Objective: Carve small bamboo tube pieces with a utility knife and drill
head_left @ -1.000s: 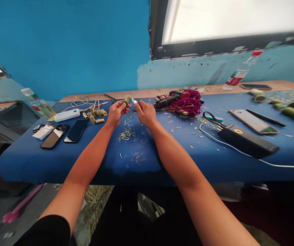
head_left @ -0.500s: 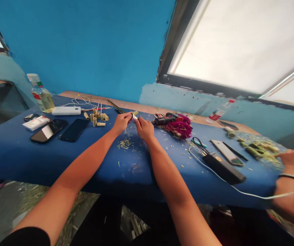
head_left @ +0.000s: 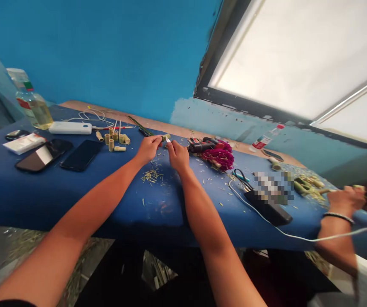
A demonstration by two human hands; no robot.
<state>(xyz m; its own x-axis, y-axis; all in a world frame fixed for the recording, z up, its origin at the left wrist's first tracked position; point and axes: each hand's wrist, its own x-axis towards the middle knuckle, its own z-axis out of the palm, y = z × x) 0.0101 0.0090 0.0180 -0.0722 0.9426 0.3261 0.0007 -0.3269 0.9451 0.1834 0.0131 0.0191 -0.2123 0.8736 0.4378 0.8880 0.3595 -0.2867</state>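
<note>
My left hand (head_left: 149, 149) is closed on a short bamboo piece (head_left: 166, 137), green-tan, over the middle of the blue-covered table. My right hand (head_left: 179, 156) is closed on a small knife, its pale blade (head_left: 168, 140) against the bamboo; the handle is hidden in the fingers. Below the hands lies a scatter of thin shavings (head_left: 152, 175). Several short, hollow bamboo pieces (head_left: 111, 144) stand and lie left of my left hand. To the right of my right hand are a dark cylindrical tool (head_left: 200, 147) and a magenta stringy bundle (head_left: 219, 157).
Phones (head_left: 83, 155), a white power bank (head_left: 70, 127) and a bottle of yellowish liquid (head_left: 33, 104) are at the left. At the right, a cable runs from a black case (head_left: 268, 209). A co-worker's hands (head_left: 346, 199) work near green bamboo pieces (head_left: 301, 186).
The view has swung right, so the table things appear further left. My hands stay together at the bamboo piece. More of the co-worker's arm and a second hand have come into view.
</note>
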